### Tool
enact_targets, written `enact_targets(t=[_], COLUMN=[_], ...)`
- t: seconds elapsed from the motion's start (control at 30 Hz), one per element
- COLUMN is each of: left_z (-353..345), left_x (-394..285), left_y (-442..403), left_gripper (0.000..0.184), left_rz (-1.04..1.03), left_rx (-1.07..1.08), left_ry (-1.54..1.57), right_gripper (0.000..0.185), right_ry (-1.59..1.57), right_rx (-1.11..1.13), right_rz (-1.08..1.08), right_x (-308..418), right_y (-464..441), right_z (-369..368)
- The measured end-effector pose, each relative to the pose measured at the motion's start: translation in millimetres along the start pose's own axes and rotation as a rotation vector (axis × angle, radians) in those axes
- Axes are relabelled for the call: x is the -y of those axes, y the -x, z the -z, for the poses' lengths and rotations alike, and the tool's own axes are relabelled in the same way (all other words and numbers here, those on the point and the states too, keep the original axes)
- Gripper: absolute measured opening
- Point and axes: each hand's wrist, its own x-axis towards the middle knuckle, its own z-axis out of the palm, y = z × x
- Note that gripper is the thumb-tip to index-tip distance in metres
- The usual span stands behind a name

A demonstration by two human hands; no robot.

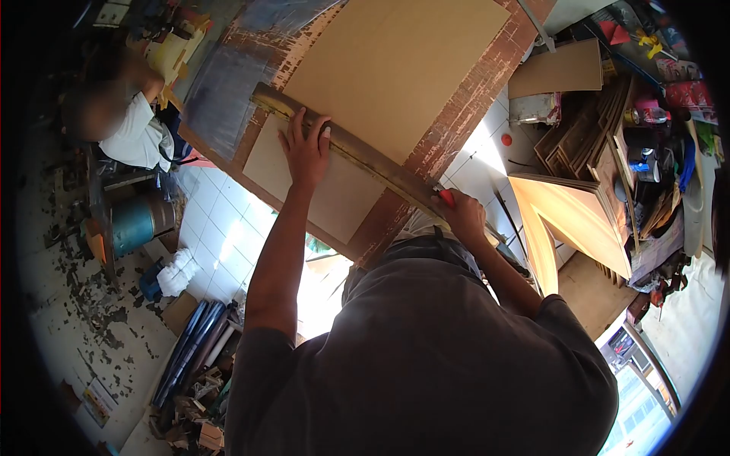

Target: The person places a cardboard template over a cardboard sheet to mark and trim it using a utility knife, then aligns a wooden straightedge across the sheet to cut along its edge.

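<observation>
A long metal straightedge (363, 154) lies slantwise across a brown board sheet (395, 68). My left hand (306, 152) presses on the straightedge towards its left end, with the fingers stretched out and spread. Past the straightedge, on my side, shows a paler part of the sheet (312, 178). My right hand (464, 216) is closed around a red cutter knife (447, 198) at the right end of the straightedge, by the table's edge. The knife's blade is too small to make out. Under the sheet is a worn reddish-brown worktable (456, 114).
Cut boards (585, 137) and larger curved panels (570, 213) stand to the right. On the left, another person in a white shirt (141, 137) sits near a blue-green drum (133, 224). Rolls of sheeting (194, 349) lean at lower left.
</observation>
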Motion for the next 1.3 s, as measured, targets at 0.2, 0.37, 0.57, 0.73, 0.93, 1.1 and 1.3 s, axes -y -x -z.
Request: enact_targets(t=[0.2,0.37,0.57,0.73,0.93,1.1,1.3], left_z=[0,-1,0,1,-1,-2,1], left_x=[1,2,0,0,1,2,-1], left_y=[0,0,-1,0,-1,0,-1], left_gripper=[0.03,0.03,0.03,0.03,0.03,0.031,0.031], left_rz=[0.004,0.003,0.012,0.013,0.012,0.009,0.016], left_rx=[0.015,0.01,0.013,0.019,0.025,0.022,0.029], left_ry=[-0.003,-0.006,0.001,-0.003,-0.011,-0.008,-0.011], right_gripper=[0.041,0.042,0.042,0.043,0.043,0.043,0.04], right_ry=[0.004,0.012,0.035,0.023,0.03,0.01,0.002], right_rx=[0.015,0.007,0.012,0.007,0.002,-0.011,-0.017], right_rz=[-0.022,-0.02,-0.016,-0.009,-0.015,-0.009,-0.014], right_x=[3,0,-1,-3,-6,-2,-1], right_y=[3,-1,-2,-1,-3,-2,-1], right_z=[2,0,1,-2,-5,-2,-2])
